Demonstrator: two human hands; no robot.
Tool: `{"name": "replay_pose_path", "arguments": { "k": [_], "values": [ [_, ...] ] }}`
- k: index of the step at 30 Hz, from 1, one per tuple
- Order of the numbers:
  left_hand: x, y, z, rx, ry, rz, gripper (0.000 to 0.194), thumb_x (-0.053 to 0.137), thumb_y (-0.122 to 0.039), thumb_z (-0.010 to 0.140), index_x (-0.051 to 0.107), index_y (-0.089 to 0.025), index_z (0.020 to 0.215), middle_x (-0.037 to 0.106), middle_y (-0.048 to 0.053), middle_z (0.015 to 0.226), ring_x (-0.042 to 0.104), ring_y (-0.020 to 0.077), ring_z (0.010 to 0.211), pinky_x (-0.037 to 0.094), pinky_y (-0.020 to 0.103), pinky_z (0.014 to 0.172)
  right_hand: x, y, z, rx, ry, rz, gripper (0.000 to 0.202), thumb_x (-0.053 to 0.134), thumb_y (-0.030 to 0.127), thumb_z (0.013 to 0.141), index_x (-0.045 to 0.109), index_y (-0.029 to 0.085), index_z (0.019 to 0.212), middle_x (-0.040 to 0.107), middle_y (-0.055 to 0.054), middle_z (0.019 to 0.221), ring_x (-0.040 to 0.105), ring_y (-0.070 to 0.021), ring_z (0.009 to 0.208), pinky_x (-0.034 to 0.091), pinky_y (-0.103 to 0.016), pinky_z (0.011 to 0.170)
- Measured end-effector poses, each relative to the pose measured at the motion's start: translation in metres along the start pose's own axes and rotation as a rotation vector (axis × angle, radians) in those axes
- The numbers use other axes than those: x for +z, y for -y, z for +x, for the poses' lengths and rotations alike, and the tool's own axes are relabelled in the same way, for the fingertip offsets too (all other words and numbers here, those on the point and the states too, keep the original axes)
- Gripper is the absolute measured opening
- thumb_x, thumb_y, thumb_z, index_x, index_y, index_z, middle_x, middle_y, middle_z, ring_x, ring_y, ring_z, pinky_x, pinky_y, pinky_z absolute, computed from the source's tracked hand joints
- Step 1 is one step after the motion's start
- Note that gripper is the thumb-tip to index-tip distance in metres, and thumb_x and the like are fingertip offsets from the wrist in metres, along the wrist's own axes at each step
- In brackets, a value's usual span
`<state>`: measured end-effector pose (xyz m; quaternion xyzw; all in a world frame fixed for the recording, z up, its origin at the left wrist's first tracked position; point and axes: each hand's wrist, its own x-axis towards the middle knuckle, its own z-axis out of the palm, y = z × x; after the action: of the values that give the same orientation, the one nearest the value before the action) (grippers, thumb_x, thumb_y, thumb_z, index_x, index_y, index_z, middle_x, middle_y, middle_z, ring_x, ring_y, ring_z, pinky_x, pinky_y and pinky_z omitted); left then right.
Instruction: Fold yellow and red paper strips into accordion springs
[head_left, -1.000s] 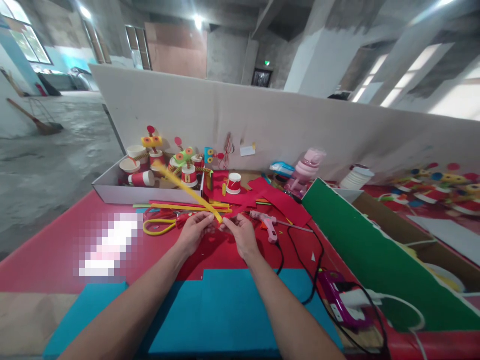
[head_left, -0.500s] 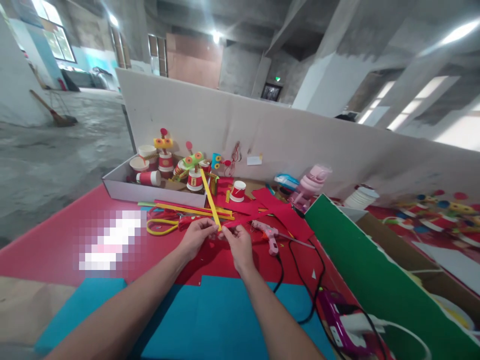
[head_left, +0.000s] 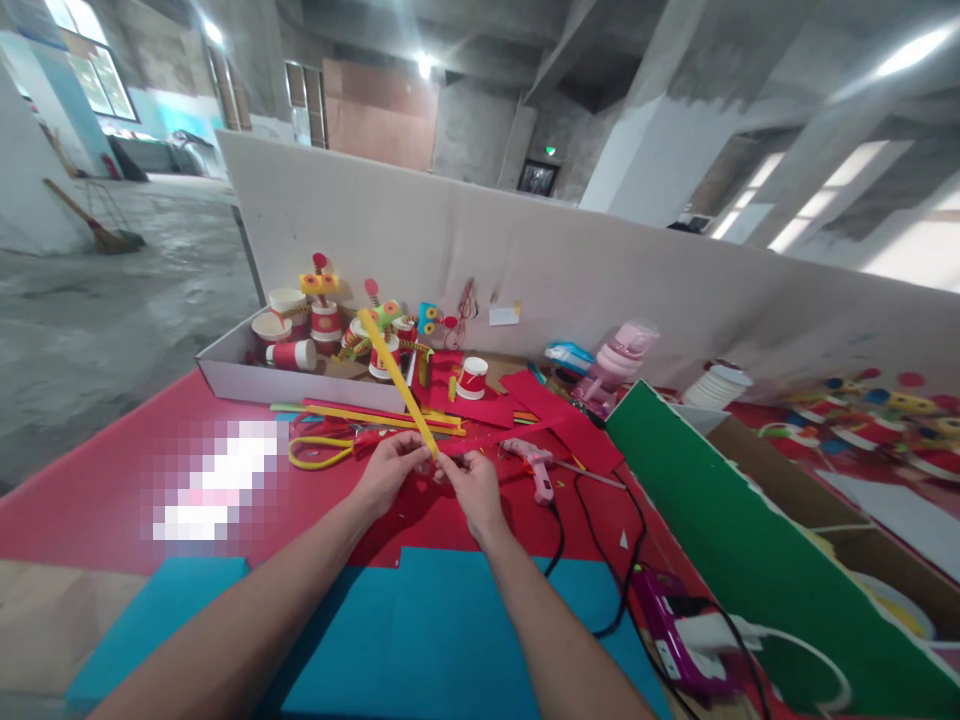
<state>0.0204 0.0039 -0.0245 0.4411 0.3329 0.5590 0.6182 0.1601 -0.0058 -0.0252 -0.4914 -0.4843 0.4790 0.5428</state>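
Observation:
Between my hands, a yellow paper strip and a red paper strip meet at their near ends. My left hand pinches this joint from the left, thumb and fingertips closed. From the other side my right hand is closed on the same spot, its thumb against the yellow end. The yellow strip slants up and left; the red one runs off to the right. A pink glue gun lies on the red table just right of my right hand. Yellow loop handles, apparently of scissors, lie left of my left hand.
A white tray at the back left holds paper-cup figures and cups. One cup stands behind the strips. Right are a green board, a purple power strip and black cables. Blue sheets lie in front.
The yellow strip's far end has swung left. Both hands stay closed at the joint. The whole view has shifted slightly.

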Motion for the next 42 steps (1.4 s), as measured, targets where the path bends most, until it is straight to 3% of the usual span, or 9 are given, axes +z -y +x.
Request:
{"name": "replay_pose_path", "arguments": {
  "k": [5,9,12,17,24,34,42],
  "values": [
    [0.004,-0.004,-0.003,-0.084,0.04,-0.06,0.018,0.073,-0.019,0.067,0.063,-0.014,0.081,0.064,0.003,0.068,0.056,0.0097,0.056,0.041,0.021,0.054,0.0,0.0,0.0,0.014,-0.034,0.029,0.032,0.073,0.045,0.066,0.064,0.015,0.069,0.068,-0.004,0.058,0.064,-0.0164,0.052,0.048,-0.025,0.052],
    [0.006,-0.003,-0.005,-0.078,0.058,-0.024,0.018,0.073,-0.025,0.069,0.062,-0.014,0.079,0.063,0.002,0.064,0.056,0.0102,0.054,0.042,0.022,0.053,0.001,-0.002,0.0,0.017,-0.011,0.04,0.029,0.073,0.043,0.066,0.062,0.015,0.068,0.067,-0.002,0.056,0.063,-0.0151,0.052,0.049,-0.024,0.052],
    [0.005,-0.001,-0.004,-0.033,0.004,0.026,0.02,0.074,-0.029,0.069,0.062,-0.013,0.072,0.061,0.001,0.061,0.054,0.0097,0.053,0.042,0.022,0.053,0.002,-0.002,-0.001,0.018,0.034,0.057,0.028,0.074,0.04,0.066,0.062,0.015,0.067,0.067,-0.001,0.058,0.063,-0.0137,0.053,0.05,-0.023,0.054],
    [0.004,-0.001,-0.002,-0.014,-0.102,0.045,0.025,0.078,-0.031,0.065,0.062,-0.012,0.064,0.057,0.0,0.056,0.05,0.0086,0.051,0.04,0.021,0.05,0.005,0.001,-0.002,0.134,0.133,0.284,0.032,0.071,0.046,0.07,0.06,0.018,0.081,0.069,-0.001,0.067,0.066,-0.0148,0.056,0.054,-0.027,0.056],
    [0.002,0.004,0.0,-0.04,-0.145,-0.021,0.026,0.081,-0.031,0.06,0.064,-0.012,0.066,0.062,0.002,0.061,0.053,0.0101,0.055,0.041,0.022,0.053,0.008,0.005,-0.006,0.082,0.181,0.358,0.03,0.073,0.042,0.07,0.055,0.019,0.078,0.069,0.0,0.067,0.07,-0.0175,0.064,0.057,-0.031,0.065],
    [0.001,0.005,-0.001,-0.055,-0.085,-0.001,0.023,0.078,-0.03,0.064,0.063,-0.013,0.065,0.056,-0.001,0.053,0.046,0.0071,0.048,0.035,0.021,0.049,0.005,-0.006,0.0,-0.035,0.104,0.205,0.027,0.071,0.041,0.072,0.053,0.02,0.074,0.066,0.002,0.061,0.067,-0.0158,0.057,0.055,-0.029,0.06],
    [-0.001,0.009,0.001,-0.058,-0.099,0.035,0.023,0.078,-0.03,0.064,0.067,-0.01,0.068,0.06,0.003,0.058,0.052,0.0093,0.052,0.04,0.022,0.051,0.005,-0.001,-0.002,-0.058,0.056,0.128,0.022,0.069,0.037,0.073,0.056,0.02,0.075,0.065,0.002,0.064,0.066,-0.0143,0.059,0.054,-0.026,0.061]
  ]
}}
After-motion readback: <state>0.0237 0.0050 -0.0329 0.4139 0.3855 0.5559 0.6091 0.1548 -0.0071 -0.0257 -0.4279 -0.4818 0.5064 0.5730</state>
